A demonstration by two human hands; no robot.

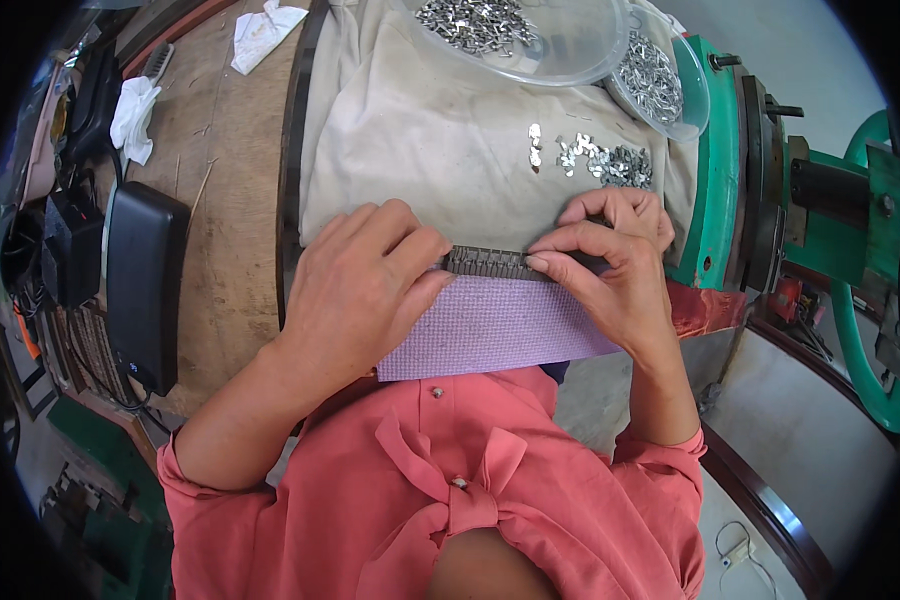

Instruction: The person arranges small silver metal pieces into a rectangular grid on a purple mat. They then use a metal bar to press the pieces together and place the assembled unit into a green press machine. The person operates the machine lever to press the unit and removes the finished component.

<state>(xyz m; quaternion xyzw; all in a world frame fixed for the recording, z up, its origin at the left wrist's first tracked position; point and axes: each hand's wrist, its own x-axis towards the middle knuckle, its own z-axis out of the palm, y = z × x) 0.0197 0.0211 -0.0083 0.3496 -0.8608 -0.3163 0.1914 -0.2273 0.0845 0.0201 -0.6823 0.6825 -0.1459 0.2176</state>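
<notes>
A dark metal strip with a row of narrow slots or teeth (490,262) lies crosswise along the far edge of a purple woven mat (500,320). At its left end my left hand (365,275) is closed, thumb and forefinger gripping the strip. My right hand (618,262) pinches thumb and forefinger together at the strip's right part; whatever is between those fingertips is hidden or too small to name. Beyond the right hand, small flat shiny metal pieces (625,166) lie loose on a beige cloth (420,130), with a short row of them (535,148) to their left.
Two clear plastic tubs (560,75) (697,110) of small metal parts stand at the back. Green machinery with a handwheel (870,400) is on the right. On the wooden table (230,200) at left are a black box-shaped device (145,285), cables and crumpled white tissues (135,118).
</notes>
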